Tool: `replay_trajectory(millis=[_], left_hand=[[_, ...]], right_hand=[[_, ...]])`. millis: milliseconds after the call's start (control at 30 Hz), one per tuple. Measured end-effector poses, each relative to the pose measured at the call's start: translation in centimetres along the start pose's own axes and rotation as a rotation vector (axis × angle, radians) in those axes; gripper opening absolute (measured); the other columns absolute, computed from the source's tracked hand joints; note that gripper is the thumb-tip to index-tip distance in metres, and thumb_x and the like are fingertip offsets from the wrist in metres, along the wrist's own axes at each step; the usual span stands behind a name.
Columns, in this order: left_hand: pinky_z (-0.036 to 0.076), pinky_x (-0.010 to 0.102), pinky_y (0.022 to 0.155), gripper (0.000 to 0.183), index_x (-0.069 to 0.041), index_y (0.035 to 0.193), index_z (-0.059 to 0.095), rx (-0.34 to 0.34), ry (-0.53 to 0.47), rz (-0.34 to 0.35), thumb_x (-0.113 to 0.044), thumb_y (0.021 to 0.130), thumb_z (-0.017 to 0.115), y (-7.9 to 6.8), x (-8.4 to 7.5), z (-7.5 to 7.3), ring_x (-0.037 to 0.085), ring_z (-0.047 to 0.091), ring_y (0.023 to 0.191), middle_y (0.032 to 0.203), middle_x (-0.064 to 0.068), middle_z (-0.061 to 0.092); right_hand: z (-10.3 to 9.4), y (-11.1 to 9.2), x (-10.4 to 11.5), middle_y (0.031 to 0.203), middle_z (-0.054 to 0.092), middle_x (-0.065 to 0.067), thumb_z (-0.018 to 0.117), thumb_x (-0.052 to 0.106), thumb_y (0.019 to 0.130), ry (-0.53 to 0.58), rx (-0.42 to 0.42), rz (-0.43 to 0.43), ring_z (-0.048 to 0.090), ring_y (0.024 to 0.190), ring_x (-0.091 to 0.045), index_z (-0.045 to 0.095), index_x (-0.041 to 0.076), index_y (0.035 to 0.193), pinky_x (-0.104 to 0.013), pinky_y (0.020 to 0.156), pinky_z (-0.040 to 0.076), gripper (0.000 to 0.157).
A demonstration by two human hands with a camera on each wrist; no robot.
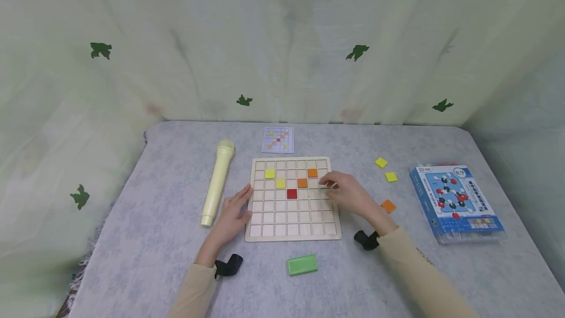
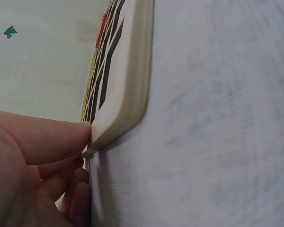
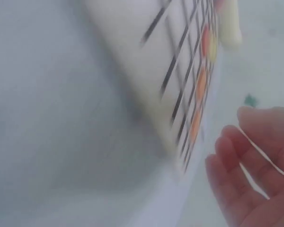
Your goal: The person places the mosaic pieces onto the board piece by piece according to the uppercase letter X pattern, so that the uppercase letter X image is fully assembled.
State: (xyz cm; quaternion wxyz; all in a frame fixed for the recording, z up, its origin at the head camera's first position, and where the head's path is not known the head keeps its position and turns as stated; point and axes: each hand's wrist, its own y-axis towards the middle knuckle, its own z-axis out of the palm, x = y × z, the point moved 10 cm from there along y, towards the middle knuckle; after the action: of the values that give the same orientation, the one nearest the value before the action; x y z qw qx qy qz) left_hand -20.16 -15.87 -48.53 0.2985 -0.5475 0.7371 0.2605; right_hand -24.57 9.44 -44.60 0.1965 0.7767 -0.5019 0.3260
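Note:
A wooden grid board [image 1: 304, 217] lies in the middle of the table, with two yellow tiles [image 1: 280, 183], two orange tiles [image 1: 312, 173] and one red tile [image 1: 292, 194] in its squares. My left hand [image 1: 229, 217] rests against the board's left edge; the left wrist view shows the thumb [image 2: 52, 142] touching the rim. Over the right edge of the board hovers my right hand [image 1: 350, 195], its fingers slightly bent. In the right wrist view, no tile shows between those fingers [image 3: 232, 175]. A small pattern card [image 1: 278, 140] lies behind the board.
Loose yellow tiles [image 1: 391, 177] and an orange tile [image 1: 388, 206] lie to the right, near a blue boxed set [image 1: 459, 202]. On the left is a cream microphone-shaped object [image 1: 217, 183]. A green block [image 1: 302, 265] sits in front of the board.

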Motion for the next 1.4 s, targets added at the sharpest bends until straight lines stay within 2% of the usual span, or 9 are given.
replay_trajectory(millis=[200,367,500,667,833,1000,1233,1333,1400], left_hand=[[0.028,0.047,0.093,0.058,0.008,0.143,0.034,0.008,-0.009,-0.019,0.003,0.089,0.056,-0.2,0.2,0.0,0.035,0.030,0.123,0.154,0.017,0.026],[0.028,0.047,0.092,0.057,0.009,0.143,0.034,-0.003,-0.012,-0.012,0.003,0.090,0.055,-0.4,0.1,-0.2,0.035,0.030,0.124,0.153,0.018,0.027],[0.028,0.047,0.093,0.057,0.009,0.143,0.034,0.000,-0.008,-0.020,0.003,0.090,0.055,-0.4,0.2,-0.2,0.035,0.030,0.124,0.154,0.017,0.026],[0.028,0.047,0.093,0.058,0.007,0.144,0.034,0.009,-0.011,-0.027,0.002,0.091,0.056,-0.3,0.3,-0.1,0.034,0.030,0.124,0.154,0.016,0.026],[0.028,0.047,0.093,0.057,0.009,0.143,0.034,0.005,-0.013,-0.014,0.003,0.090,0.056,-0.3,0.2,-0.2,0.035,0.030,0.124,0.153,0.017,0.027],[0.028,0.047,0.092,0.057,0.008,0.143,0.034,0.009,-0.016,-0.022,0.003,0.090,0.056,-0.3,0.2,-0.2,0.034,0.031,0.122,0.153,0.017,0.027],[0.029,0.047,0.093,0.058,0.007,0.144,0.034,0.009,-0.030,-0.034,0.003,0.091,0.055,-0.2,0.3,-0.1,0.033,0.031,0.120,0.154,0.015,0.026],[0.030,0.046,0.091,0.057,0.008,0.143,0.035,0.000,-0.024,-0.017,0.003,0.090,0.056,-0.2,0.0,-0.1,0.034,0.032,0.119,0.153,0.017,0.027],[0.030,0.046,0.091,0.057,0.008,0.142,0.036,-0.005,-0.022,-0.006,0.004,0.089,0.056,-0.2,-0.2,-0.2,0.035,0.033,0.118,0.153,0.018,0.028]], right_hand=[[-3.9,-4.8,-5.4,0.108,0.063,-0.013,0.065,-0.001,0.085,-0.058,-0.105,0.096,0.057,0.098,-0.030,0.064,-0.001,0.110,-0.046,0.083,0.047,0.025],[-5.5,-8.0,-8.5,0.109,0.061,-0.016,0.067,0.001,0.085,-0.104,-0.129,0.166,0.054,0.095,-0.031,0.064,0.000,0.109,-0.048,0.081,0.046,0.025],[-5.9,-8.9,-9.3,0.106,0.060,-0.016,0.068,0.000,0.083,-0.147,-0.129,0.184,0.053,0.090,-0.029,0.065,-0.001,0.106,-0.047,0.079,0.045,0.023],[-5.9,-8.6,-9.4,0.103,0.058,-0.015,0.068,-0.002,0.082,-0.170,-0.145,0.204,0.052,0.087,-0.028,0.066,0.001,0.104,-0.046,0.078,0.046,0.022],[-4.9,-6.6,-7.2,0.097,0.061,-0.011,0.071,-0.002,0.080,-0.168,-0.164,0.120,0.057,0.086,-0.026,0.066,0.001,0.100,-0.044,0.077,0.049,0.022],[-2.3,-3.6,-2.6,0.096,0.061,-0.007,0.073,-0.005,0.078,-0.121,-0.132,-0.010,0.059,0.088,-0.023,0.066,0.000,0.100,-0.038,0.077,0.050,0.023],[3.4,0.4,4.3,0.097,0.061,-0.002,0.068,-0.004,0.082,-0.056,0.046,-0.230,0.056,0.090,-0.018,0.066,0.003,0.099,-0.031,0.079,0.047,0.018],[5.5,1.5,6.1,0.097,0.061,-0.001,0.064,-0.005,0.083,-0.070,0.112,-0.293,0.054,0.090,-0.016,0.067,0.004,0.099,-0.029,0.080,0.045,0.019],[6.8,2.1,6.8,0.097,0.061,0.000,0.062,-0.006,0.084,-0.089,0.151,-0.301,0.054,0.090,-0.015,0.067,0.005,0.100,-0.027,0.080,0.045,0.020]])
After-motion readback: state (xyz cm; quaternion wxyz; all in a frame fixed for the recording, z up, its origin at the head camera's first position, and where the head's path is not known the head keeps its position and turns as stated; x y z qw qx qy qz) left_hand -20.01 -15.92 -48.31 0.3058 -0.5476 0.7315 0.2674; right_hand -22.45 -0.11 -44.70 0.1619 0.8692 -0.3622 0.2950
